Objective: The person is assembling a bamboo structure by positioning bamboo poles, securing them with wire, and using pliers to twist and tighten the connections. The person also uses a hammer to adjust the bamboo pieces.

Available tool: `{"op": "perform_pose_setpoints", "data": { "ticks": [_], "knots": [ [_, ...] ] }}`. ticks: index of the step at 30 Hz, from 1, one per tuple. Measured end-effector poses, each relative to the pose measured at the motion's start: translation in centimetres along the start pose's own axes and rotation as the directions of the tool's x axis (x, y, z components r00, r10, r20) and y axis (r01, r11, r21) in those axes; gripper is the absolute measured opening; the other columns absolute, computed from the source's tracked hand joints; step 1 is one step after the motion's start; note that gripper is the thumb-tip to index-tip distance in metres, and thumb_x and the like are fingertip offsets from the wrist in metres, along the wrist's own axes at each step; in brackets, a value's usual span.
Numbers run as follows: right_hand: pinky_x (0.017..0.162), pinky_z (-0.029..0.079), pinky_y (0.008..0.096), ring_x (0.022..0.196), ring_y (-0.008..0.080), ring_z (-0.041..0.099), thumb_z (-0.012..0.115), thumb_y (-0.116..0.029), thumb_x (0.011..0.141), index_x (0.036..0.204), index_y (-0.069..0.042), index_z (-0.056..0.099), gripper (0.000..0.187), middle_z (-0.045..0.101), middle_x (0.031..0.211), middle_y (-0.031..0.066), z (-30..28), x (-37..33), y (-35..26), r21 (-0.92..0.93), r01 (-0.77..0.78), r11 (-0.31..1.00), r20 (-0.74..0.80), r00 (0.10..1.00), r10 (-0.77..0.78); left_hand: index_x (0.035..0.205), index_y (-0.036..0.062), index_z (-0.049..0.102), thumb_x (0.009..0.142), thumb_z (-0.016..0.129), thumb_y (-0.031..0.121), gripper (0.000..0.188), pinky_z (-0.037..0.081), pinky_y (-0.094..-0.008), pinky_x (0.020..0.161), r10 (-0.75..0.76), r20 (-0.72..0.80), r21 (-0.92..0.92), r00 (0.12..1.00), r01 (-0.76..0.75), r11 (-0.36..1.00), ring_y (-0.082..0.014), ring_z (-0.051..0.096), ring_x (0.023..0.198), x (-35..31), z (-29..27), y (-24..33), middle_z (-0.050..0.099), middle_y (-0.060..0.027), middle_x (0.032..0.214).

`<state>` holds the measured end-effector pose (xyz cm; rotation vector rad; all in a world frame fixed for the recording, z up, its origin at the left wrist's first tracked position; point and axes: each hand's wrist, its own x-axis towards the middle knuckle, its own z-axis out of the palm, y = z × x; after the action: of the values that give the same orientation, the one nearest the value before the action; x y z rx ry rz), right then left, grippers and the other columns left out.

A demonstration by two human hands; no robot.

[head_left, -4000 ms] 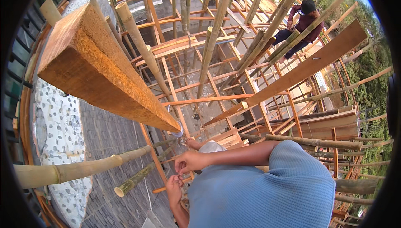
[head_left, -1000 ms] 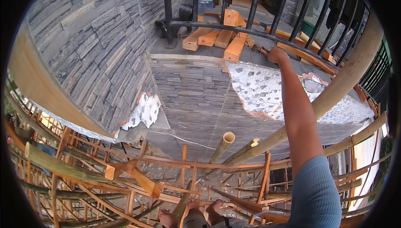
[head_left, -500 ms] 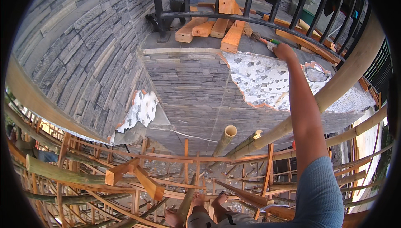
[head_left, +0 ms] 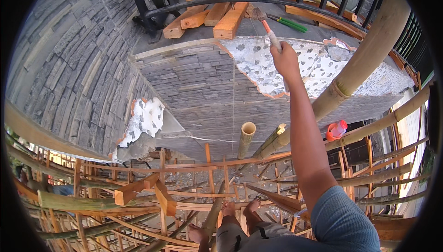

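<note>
Several short timber blocks lie on the stone ledge behind a black railing, left of the right hand. A hollow bamboo pole stands open-mouthed below the ledge; what is inside cannot be made out. The right hand is closed around the handle of a hammer, whose head rests up on the ledge top by the blocks. Farther right, an orange bottle sits beside a slanting bamboo pole. The left hand is out of view.
</note>
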<state>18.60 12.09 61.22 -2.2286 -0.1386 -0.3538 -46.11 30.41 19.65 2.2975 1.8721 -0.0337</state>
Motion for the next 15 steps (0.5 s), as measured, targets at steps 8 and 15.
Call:
{"op": "perform_pose_setpoints", "data": {
  "ticks": [8,15],
  "knots": [
    [0.050,0.045,0.0298,0.053,0.0129,0.053,0.068,-0.018,0.099,0.096,-0.004,0.057,0.019,0.057,0.067,0.0035,5.1,-29.9,10.9,0.711,-0.450,0.541,0.353,0.893,0.279,0.104,-0.0015,0.066,0.109,0.033,0.037,0.051,0.048,-0.0598,0.070,0.083,-0.011,-0.091,0.996,-0.084,0.992,-0.0484,0.066,0.084,0.1,-0.5,1.0,0.070,-0.0266,0.092],
    [0.072,0.053,0.0469,0.081,0.0435,0.070,0.074,-0.026,0.086,0.102,0.005,0.067,0.036,0.069,0.088,0.0285,0.0,-49.4,22.6,-0.159,-0.468,0.870,0.573,0.674,0.467,0.114,-0.0042,0.066,0.109,0.035,0.037,0.052,0.048,-0.0587,0.078,0.209,-0.025,-0.079,0.978,-0.210,0.974,-0.0492,0.065,0.092,-0.5,-0.2,-0.4,0.070,-0.0294,0.101]
  ]
}}
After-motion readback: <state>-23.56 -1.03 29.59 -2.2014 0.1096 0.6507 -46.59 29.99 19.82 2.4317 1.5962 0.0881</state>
